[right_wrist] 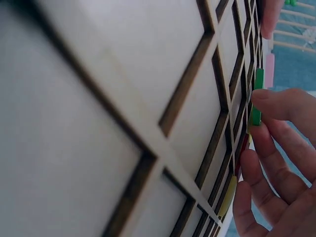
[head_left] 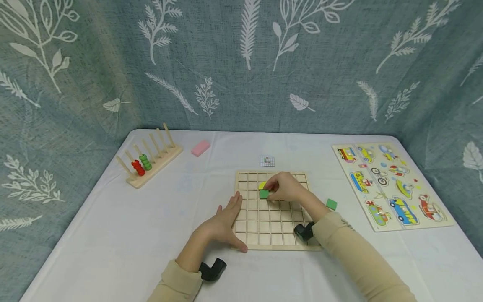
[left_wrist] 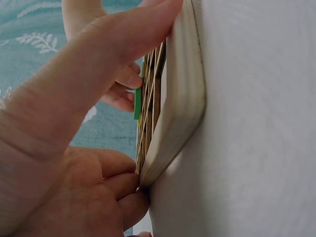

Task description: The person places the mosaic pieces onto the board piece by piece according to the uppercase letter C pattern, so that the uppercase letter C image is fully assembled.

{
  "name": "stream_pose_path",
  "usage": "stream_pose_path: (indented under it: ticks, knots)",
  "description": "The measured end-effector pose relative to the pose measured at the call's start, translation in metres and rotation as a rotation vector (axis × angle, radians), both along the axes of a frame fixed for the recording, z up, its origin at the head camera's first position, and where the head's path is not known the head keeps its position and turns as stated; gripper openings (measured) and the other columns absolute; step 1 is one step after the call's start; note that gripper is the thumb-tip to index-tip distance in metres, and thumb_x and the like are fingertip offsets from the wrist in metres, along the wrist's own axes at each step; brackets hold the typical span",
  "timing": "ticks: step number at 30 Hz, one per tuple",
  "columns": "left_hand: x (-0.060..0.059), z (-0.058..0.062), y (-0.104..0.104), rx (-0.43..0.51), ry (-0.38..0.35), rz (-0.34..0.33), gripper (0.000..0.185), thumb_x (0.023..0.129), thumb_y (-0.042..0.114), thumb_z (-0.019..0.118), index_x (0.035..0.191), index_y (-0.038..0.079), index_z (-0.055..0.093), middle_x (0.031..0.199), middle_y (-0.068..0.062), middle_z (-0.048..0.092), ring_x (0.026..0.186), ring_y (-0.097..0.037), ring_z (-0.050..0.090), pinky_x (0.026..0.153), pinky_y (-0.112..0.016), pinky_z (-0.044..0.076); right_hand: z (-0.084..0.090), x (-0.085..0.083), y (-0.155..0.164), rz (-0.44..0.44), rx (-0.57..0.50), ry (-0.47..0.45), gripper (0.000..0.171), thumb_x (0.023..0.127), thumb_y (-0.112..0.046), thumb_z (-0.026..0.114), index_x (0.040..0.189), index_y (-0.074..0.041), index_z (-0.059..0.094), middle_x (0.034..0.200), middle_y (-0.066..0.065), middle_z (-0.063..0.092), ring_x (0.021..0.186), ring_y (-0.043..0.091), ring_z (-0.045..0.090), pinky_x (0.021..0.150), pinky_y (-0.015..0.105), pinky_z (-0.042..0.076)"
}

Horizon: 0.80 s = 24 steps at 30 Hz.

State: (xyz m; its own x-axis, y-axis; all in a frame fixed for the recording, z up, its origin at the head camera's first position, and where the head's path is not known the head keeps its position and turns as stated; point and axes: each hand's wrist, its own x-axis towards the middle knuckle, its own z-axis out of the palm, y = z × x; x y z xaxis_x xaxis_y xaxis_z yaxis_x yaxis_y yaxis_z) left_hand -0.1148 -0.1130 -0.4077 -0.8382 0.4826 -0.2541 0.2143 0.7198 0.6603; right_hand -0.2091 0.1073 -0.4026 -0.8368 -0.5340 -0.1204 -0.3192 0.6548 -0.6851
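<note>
1. The green tile (head_left: pixel 263 194) is held at the far half of the gridded board (head_left: pixel 277 248), just on the near side of a yellow piece (head_left: pixel 262 185); whether it is seated in a cell cannot be told.
2. The tile is pinched between thumb and fingers of the right hand (head_left: pixel 286 187).
3. The board is touched by the left hand (head_left: pixel 222 222), with fingers at its left edge and thumb on the near rim; thumb and fingers are spread wide apart, clamped on nothing.
4. The tile is judged to be light, stiff and hardly fragile, though its smooth-looking faces may slip.
5. It is best taken by opposite edges, with the underside left free and level.
6. The board, seemingly light and rigid, could be slid over the white cloth (head_left: pixel 113 239) by a nudge, so it is best steadied by its rim.
</note>
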Motion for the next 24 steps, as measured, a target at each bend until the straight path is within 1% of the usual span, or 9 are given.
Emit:
stream_pose_path:
  ticks: [5,13,24]
  knots:
    - [-0.0002,-0.0012,0.0002,-0.001,0.001,0.002,0.131,0.05,0.031,0.09,0.145,-0.003,0.005,0.152,-0.013,-0.004,0.139,-0.026,0.0,0.109,-0.051,0.003,0.0006,0.0009,-0.0019,-0.005,0.029,0.017,0.019,0.072,-0.005,0.074,0.091,-0.004,0.07,0.088,0.002,0.066,0.076,0.014,0.055,0.068,0.026,0.048]
    - [-0.0006,-0.004,-0.0002,-0.002,0.006,0.001,0.131,0.049,0.032,0.09,0.144,-0.003,0.006,0.152,-0.013,-0.004,0.139,-0.025,0.0,0.109,-0.051,0.004,0.0045,0.004,-0.004,-0.013,0.038,0.014,0.02,0.073,-0.005,0.075,0.092,-0.003,0.07,0.087,0.003,0.066,0.076,0.014,0.056,0.068,0.025,0.048]
    - [-0.0009,-0.0034,-0.0003,-0.005,0.006,0.001,0.132,0.049,0.032,0.09,0.145,-0.003,0.006,0.152,-0.012,-0.004,0.139,-0.025,-0.001,0.109,-0.051,0.003,0.0044,0.0037,-0.004,-0.015,0.046,0.019,0.019,0.072,-0.008,0.076,0.091,-0.005,0.071,0.087,0.002,0.066,0.075,0.013,0.056,0.068,0.026,0.048]
